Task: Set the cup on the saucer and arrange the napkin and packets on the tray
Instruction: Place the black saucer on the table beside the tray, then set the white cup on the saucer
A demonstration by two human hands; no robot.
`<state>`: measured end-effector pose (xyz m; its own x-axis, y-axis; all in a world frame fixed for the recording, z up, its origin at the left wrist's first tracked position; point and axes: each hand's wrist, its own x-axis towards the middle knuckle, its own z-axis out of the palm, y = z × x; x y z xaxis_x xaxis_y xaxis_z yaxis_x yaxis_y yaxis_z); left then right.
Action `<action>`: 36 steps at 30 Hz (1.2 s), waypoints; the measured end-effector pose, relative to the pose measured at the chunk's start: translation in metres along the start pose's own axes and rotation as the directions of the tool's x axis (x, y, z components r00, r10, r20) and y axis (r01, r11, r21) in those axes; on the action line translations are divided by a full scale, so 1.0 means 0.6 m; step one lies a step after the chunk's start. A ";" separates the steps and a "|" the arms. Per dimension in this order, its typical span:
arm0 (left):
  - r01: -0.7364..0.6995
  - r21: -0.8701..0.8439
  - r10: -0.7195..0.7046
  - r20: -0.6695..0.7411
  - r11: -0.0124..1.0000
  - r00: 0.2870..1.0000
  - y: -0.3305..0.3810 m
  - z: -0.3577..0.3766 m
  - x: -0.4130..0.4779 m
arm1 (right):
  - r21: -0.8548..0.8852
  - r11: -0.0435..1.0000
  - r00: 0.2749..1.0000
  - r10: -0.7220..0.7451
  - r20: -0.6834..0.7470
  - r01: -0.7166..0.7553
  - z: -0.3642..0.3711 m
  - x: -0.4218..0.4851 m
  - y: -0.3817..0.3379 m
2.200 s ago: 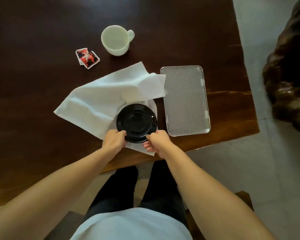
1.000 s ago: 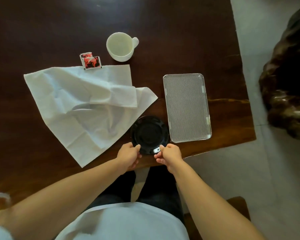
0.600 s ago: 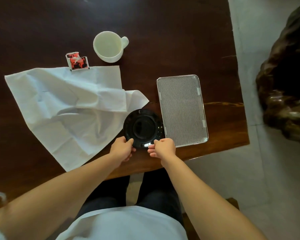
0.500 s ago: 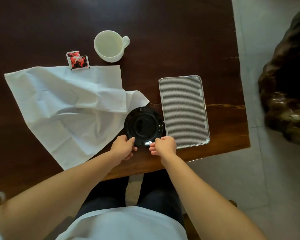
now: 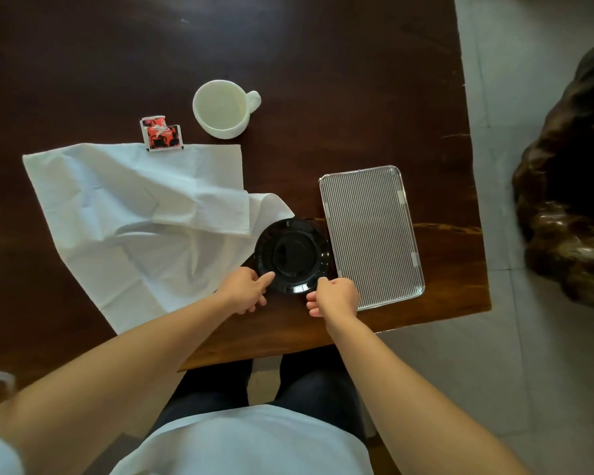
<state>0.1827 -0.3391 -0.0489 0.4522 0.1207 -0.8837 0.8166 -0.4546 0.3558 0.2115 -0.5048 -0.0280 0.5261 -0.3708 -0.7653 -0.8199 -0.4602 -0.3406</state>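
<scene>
Slid clear of the cloth since earlier: glossy black round saucer (image 5: pixel 292 256), now pinched at its near rim by left hand (image 5: pixel 246 289) and right hand (image 5: pixel 335 296). Beyond and left, crumpled white napkin (image 5: pixel 134 221). Right, ribbed silver rectangular tray (image 5: pixel 371 234), partly behind right knuckles. Farther off, white ceramic cup (image 5: pixel 222 109), red-black packets (image 5: pixel 161 133), print unreadable.
</scene>
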 end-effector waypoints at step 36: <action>-0.147 -0.829 -0.122 -0.250 0.540 0.961 0.170 -0.259 0.056 | -0.330 0.533 0.625 -0.705 0.335 0.779 0.075 0.037 -0.490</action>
<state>0.3370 -0.2443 0.0051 0.4241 0.3919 -0.8164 0.6720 0.4681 0.5738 0.4541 -0.3412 0.0309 0.8309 0.3635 -0.4212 0.0474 -0.8006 -0.5973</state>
